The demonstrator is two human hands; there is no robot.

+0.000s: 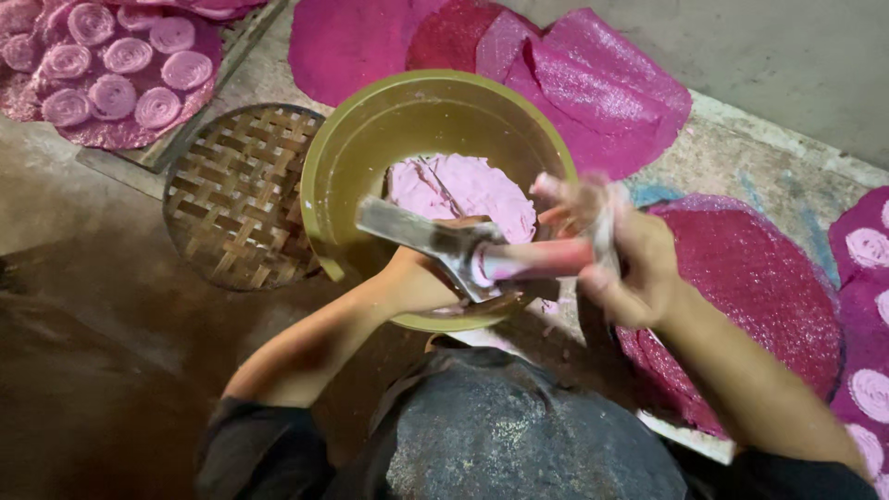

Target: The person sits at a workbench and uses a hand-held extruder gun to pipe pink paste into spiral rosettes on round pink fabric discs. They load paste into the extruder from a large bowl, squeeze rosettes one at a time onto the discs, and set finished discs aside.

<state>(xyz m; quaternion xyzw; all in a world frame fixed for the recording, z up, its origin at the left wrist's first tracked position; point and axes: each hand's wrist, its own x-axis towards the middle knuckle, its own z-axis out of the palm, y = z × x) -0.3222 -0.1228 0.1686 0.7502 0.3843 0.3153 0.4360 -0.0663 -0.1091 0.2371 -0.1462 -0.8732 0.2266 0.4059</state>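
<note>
An olive-yellow bucket (352,157) stands in front of me with a lump of pale pink paste (463,190) inside. Over its near rim I hold a flat metal scraper (407,231) with a pink, paste-smeared handle (537,261). My left hand (421,278) sits under the tool where blade meets handle, gripping it, and is partly hidden by it. My right hand (625,264) is closed around the handle's outer end. Its fingers are blurred and smeared with pink paste.
A round woven bamboo tray (236,194) lies left of the bucket. Thin pink round sheets (593,83) lie behind the bucket and darker ones (759,296) to the right. Rolled pink spirals (120,65) sit on a sheet at top left. My dark-clothed knee (519,435) is below.
</note>
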